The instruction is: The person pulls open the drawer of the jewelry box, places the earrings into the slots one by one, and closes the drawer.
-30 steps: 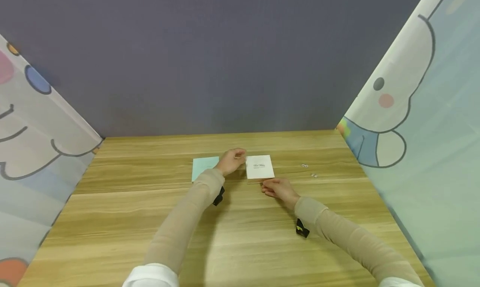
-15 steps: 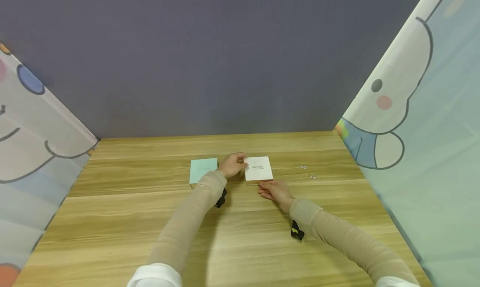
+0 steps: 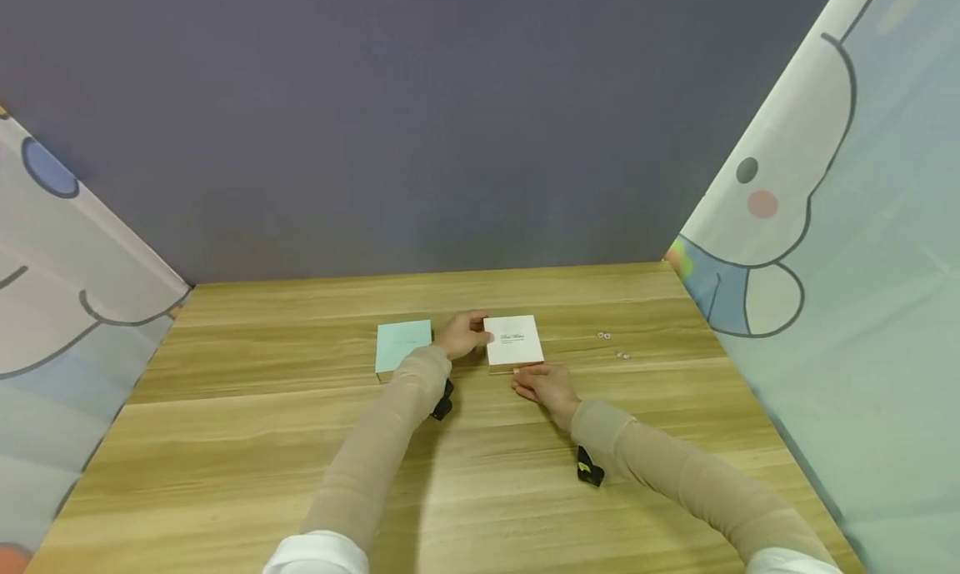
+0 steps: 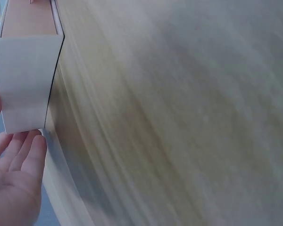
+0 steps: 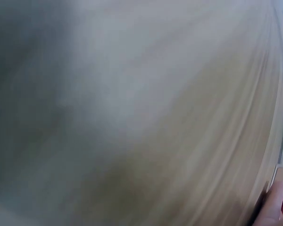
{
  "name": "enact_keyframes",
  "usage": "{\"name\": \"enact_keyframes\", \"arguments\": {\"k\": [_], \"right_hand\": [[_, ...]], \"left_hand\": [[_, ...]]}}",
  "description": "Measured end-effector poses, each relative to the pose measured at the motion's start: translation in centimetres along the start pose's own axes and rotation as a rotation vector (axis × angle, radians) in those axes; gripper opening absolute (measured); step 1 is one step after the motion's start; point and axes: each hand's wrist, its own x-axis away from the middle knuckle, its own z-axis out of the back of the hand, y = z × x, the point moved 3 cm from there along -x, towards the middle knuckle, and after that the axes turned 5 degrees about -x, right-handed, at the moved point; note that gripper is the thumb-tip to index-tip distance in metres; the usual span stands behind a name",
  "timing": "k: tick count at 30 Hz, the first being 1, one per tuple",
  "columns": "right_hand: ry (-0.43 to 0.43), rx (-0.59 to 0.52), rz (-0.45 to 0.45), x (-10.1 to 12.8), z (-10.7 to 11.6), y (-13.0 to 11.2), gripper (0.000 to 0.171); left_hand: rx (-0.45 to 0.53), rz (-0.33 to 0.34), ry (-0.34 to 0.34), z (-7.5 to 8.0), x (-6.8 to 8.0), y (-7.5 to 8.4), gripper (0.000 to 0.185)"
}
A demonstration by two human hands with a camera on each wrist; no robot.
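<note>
A white square box [image 3: 513, 339] with dark script on its lid lies on the table before me; its near side is a brownish-pink panel [image 4: 29, 18] framed by a white sleeve. My left hand [image 3: 461, 336] holds the box from the left, thumb on the lid's edge and fingers at the side, as the left wrist view shows. At the near edge my right hand [image 3: 546, 388] has its thumb and fingertips [image 5: 276, 197] together against the panel; what small part they pinch is hidden. A mint-green box [image 3: 402, 346] lies left of the left hand.
Several tiny pale pieces, a pair of small rings [image 3: 603, 336] and a small cluster [image 3: 623, 355], lie to the right on the wooden table [image 3: 285, 441]. A dark panel [image 3: 420, 124] stands behind; printed cartoon sheets [image 3: 862, 291] flank both sides.
My left hand has come in from beside the white box to hold its left edge, thumb now on the lid. The right hand stays at the near edge. The whole view shifts slightly.
</note>
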Motion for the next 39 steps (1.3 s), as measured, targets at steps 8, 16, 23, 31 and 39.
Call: {"name": "enact_keyframes", "arguments": {"k": [8,16,23,31,39], "right_hand": [[0.019,-0.042,0.007,-0.03,-0.34,0.26,0.023],[0.054,-0.031,-0.009,-0.05,-0.37,0.39,0.023],[0.044,-0.010,0.015,-0.01,-0.40,0.38,0.021],[0.073,-0.006,0.042,0.00,-0.78,0.49,0.021],[0.127,-0.029,0.067,-0.26,-1.07,0.83,0.019]], "left_hand": [[-0.027,0.020,-0.007,0.05,0.28,0.22,0.057],[-0.020,-0.003,0.013,-0.64,-0.14,-0.33,0.058],[-0.012,-0.010,0.002,-0.57,-0.01,-0.23,0.059],[-0.071,-0.024,0.001,-0.23,-0.14,0.07,0.057],[-0.043,-0.013,-0.002,-0.11,-0.13,-0.12,0.059]]}}
